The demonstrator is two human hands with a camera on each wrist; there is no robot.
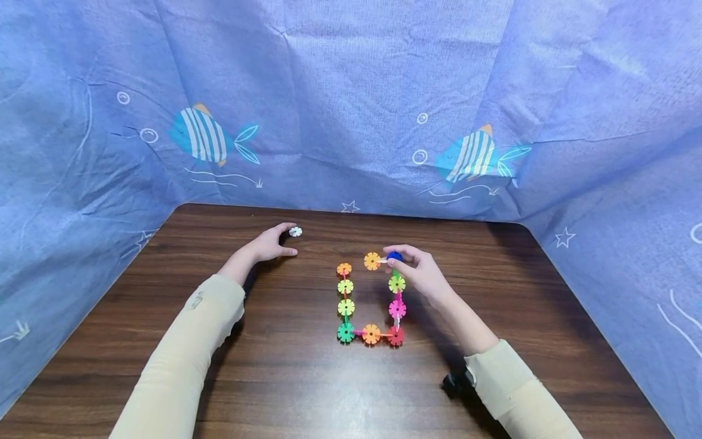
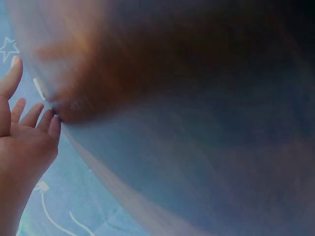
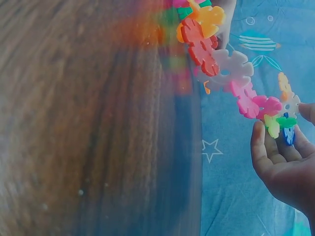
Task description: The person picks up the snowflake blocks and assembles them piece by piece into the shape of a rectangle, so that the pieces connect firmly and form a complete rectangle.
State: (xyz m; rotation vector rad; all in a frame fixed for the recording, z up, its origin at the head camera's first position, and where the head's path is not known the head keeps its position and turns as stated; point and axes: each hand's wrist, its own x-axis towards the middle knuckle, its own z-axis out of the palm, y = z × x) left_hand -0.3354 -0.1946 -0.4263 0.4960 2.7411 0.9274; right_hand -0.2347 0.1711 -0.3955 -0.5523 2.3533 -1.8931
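In the head view my right hand (image 1: 419,271) pinches a blue snowflake disc (image 1: 394,258) between thumb and fingers. The disc is at the upper right corner of a U-shaped chain of slotted plastic discs. From it a white disc and an orange disc (image 1: 372,261) extend leftward. A green disc (image 1: 345,332), another orange disc (image 1: 370,334) and a red disc (image 1: 396,336) form the near side. Farther left, my left hand (image 1: 270,244) reaches over the table, thumb and fingers spread apart. Its fingertips are right at a loose white snowflake disc (image 1: 295,231).
The brown wooden table (image 1: 285,378) has a blue fish-print cloth (image 1: 351,110) hanging behind it and along both sides. A black object (image 1: 454,384) shows beside the right sleeve (image 1: 504,375). The chain's left side ends in an orange disc (image 1: 344,269).
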